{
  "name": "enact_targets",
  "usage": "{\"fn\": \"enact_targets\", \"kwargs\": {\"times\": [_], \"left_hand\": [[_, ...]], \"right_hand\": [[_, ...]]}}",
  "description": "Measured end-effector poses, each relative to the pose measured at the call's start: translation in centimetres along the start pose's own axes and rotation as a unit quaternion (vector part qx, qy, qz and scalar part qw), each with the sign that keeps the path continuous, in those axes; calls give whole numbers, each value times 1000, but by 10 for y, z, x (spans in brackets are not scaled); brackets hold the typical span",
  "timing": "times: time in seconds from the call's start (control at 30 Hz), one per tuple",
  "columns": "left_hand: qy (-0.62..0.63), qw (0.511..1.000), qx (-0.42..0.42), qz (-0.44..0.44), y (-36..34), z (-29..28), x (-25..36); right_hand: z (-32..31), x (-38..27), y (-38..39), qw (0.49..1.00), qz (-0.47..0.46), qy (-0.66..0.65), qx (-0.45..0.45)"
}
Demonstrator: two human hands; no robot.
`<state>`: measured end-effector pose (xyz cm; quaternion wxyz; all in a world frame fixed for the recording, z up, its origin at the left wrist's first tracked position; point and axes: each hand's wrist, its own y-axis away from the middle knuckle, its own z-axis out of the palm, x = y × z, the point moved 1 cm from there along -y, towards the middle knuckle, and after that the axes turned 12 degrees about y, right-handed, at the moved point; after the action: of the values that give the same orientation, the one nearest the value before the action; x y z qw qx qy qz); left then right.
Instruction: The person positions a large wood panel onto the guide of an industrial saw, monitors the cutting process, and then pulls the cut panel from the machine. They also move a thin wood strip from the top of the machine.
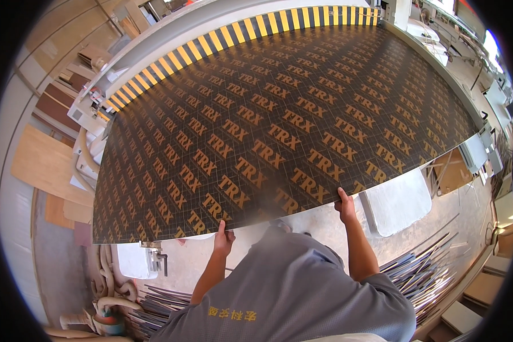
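A large dark brown panel [256, 131], covered with a repeated orange print and thin crossing lines, spans most of the view. Its far edge lies at a yellow-and-black striped guard [233, 35], and its near edge faces me. My left hand [224, 239] grips that near edge left of centre, thumb on top. Farther right along the same edge, my right hand [345, 208] holds it the same way. The fingers of both hands are mostly hidden under the panel.
White support tables [398, 202] show beneath the panel's near edge. Piles of narrow strips [419, 271] lie on the floor on both sides of me. Ribbed hoses [105, 271] run at the lower left, and plain boards [45, 162] lean along the left side.
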<state>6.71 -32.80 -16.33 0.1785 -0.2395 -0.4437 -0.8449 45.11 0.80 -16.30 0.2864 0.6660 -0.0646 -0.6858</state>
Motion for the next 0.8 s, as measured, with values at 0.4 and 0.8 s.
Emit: {"fn": "enact_targets", "kwargs": {"times": [0.4,0.8], "left_hand": [[-51,999,0,-14,-12,-13,4],[-192,980,-44,16,-20,-26,5]], "right_hand": [[-1,-5,4,1000,5,27,-9],[-3,7,-4,997,-13,53,59]]}}
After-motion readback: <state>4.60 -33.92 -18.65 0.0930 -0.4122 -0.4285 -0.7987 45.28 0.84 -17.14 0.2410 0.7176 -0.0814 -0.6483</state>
